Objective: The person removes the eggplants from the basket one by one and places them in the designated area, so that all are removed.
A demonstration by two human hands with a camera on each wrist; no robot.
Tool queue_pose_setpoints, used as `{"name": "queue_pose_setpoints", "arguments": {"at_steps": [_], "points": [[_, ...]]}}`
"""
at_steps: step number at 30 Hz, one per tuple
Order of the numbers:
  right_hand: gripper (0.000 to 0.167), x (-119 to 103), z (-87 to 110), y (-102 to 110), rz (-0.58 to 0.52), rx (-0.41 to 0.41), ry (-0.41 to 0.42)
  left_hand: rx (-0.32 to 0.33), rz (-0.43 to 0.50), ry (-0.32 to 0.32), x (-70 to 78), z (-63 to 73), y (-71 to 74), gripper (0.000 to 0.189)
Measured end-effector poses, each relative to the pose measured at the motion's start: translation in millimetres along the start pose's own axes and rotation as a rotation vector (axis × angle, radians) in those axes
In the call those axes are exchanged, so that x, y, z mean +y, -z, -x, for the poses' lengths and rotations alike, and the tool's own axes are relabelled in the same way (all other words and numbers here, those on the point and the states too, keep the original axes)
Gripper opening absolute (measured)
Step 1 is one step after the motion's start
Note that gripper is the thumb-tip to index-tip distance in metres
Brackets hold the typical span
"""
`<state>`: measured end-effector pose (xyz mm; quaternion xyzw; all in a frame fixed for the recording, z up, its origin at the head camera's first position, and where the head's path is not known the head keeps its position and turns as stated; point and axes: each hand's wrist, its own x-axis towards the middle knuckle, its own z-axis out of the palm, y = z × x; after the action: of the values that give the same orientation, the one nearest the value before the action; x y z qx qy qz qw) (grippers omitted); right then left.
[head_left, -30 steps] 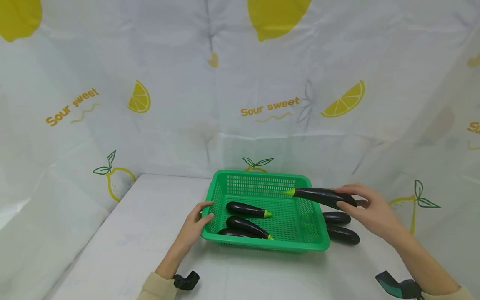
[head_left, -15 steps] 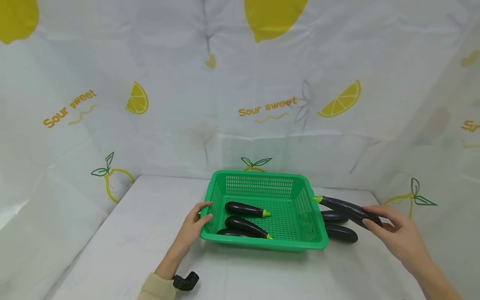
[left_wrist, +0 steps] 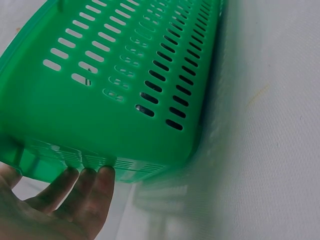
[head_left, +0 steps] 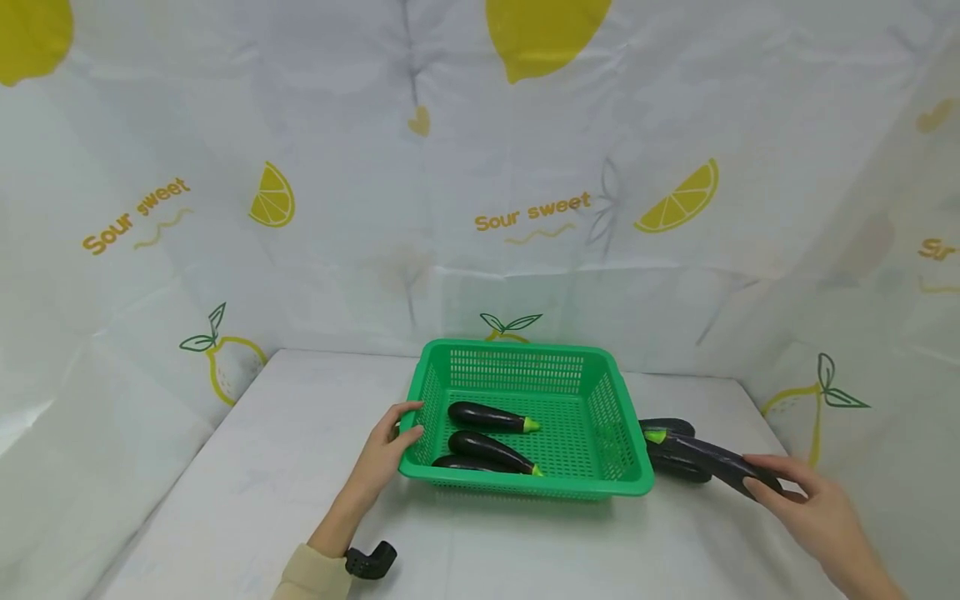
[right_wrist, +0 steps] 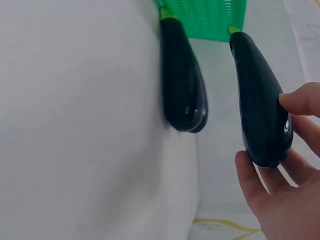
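A green plastic basket (head_left: pixel 525 486) with slotted walls stands on the table, and three dark eggplants with green stem ends lie in its left half. My left hand (head_left: pixel 381 454) holds the basket's left side, thumb over the rim; in the left wrist view its fingers (left_wrist: pixel 102 192) press the slotted wall from outside. To the right of the basket, my right hand (head_left: pixel 813 508) grips another eggplant (head_left: pixel 720 461) by its thick end, the stem pointing at the basket. In the right wrist view this eggplant (right_wrist: pixel 260 100) is raised above the table, thumb on one side and fingers under it.
Two more eggplants (head_left: pixel 678 468) lie on the table against the basket's right side, partly behind the held one. The white table (head_left: pixel 247 483) meets a lemon-print sheet (head_left: pixel 360 250) along its back and sides.
My right hand has carried its eggplant from over the basket's right part out to the right and down, beside the two on the table. The left hand stays on the basket.
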<state>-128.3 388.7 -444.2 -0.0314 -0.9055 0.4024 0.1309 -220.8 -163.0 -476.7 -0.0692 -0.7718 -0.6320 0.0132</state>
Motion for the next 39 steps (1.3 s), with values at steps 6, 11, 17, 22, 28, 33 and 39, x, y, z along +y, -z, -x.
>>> {"name": "queue_pose_setpoints", "arguments": {"at_steps": [6,11,17,22,28,33,39], "points": [[0.046,9,1.8,-8,0.079,-0.078,-0.042,0.000,0.000,0.008,1.0,0.4,0.0,0.044],[0.044,10,1.2,-25,0.142,-0.103,-0.022,0.003,-0.005,0.010,1.9,0.6,0.1,0.044],[0.041,7,-2.8,-41,0.193,-0.120,0.006,-0.003,-0.003,0.003,-0.1,0.2,0.5,0.043],[0.036,5,-5.1,-50,0.207,-0.118,0.027,-0.008,0.003,0.001,-1.4,-0.3,0.2,0.042],[0.025,7,-9.6,-59,0.227,-0.068,0.164,-0.006,0.003,-0.001,-1.0,0.6,0.2,0.042],[0.025,7,-11.8,-64,0.281,-0.066,0.255,-0.014,-0.024,-0.006,0.5,1.6,1.2,0.043],[0.024,1,-13.4,-64,0.330,-0.101,0.263,-0.011,-0.156,-0.044,5.0,0.9,5.3,0.044]]}}
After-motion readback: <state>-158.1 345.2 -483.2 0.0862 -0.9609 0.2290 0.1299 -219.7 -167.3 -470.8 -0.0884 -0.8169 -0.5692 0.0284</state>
